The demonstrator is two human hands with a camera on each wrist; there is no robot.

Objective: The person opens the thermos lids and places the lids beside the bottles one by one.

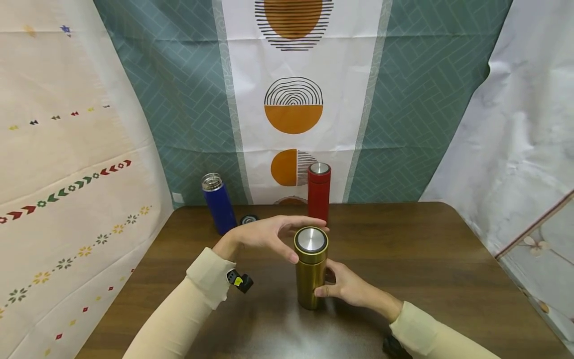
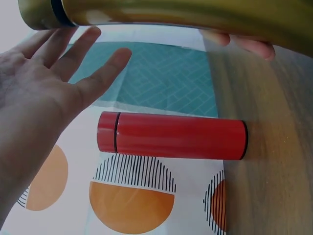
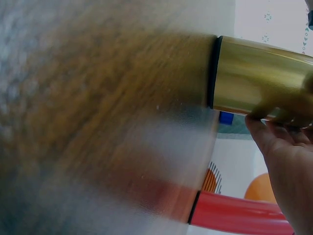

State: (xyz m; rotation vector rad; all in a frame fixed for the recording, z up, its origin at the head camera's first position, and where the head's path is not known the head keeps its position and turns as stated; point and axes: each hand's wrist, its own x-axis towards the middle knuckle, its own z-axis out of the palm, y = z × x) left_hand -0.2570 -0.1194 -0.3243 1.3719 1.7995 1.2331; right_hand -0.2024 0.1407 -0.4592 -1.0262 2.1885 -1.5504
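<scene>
A gold thermos flask [image 1: 309, 286] with a silver-topped lid [image 1: 311, 240] is upright in front of me. My right hand [image 1: 347, 285] grips its lower body from the right, thumb at the front and fingers behind. Whether its base touches the table, I cannot tell. Beside the lid is my left hand [image 1: 271, 234], fingers spread and fairly straight, thumb on the near side and the others behind. The left wrist view has the left hand [image 2: 44, 93] with those fingertips close to the lid end; contact is unclear there.
A closed red thermos flask [image 1: 319, 197] stands farther back on the brown wooden table [image 1: 412, 259]. At the back left is a blue flask [image 1: 220, 209] with an uncovered metal mouth, and a small round black lid [image 1: 248, 219] lies next to it. Patterned cloth hangs behind the table.
</scene>
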